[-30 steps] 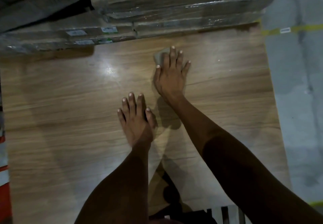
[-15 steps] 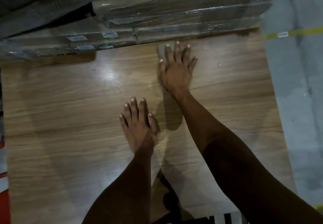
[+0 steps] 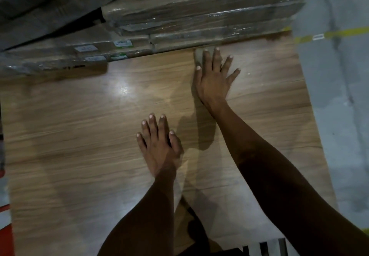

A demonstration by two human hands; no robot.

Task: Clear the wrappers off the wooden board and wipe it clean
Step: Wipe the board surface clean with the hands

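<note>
A large wooden board (image 3: 79, 135) with a light grain fills most of the view. My right hand (image 3: 213, 78) lies flat near the board's far edge, fingers spread, pressing a small grey cloth (image 3: 198, 56) onto the wood; only a corner of the cloth shows past the fingertips. My left hand (image 3: 159, 145) rests palm down on the middle of the board with its fingers apart and nothing in it. I see no wrappers on the board.
Plastic-wrapped flat cardboard packs (image 3: 199, 20) are stacked along the board's far edge, right beside the cloth. Grey concrete floor (image 3: 339, 115) with a yellow line (image 3: 339, 34) lies to the right. A red strip (image 3: 6, 225) shows at the lower left.
My right hand has slid the cloth away from me, up to the stacked packs at the board's far edge. My left hand has stayed flat in about the same place.
</note>
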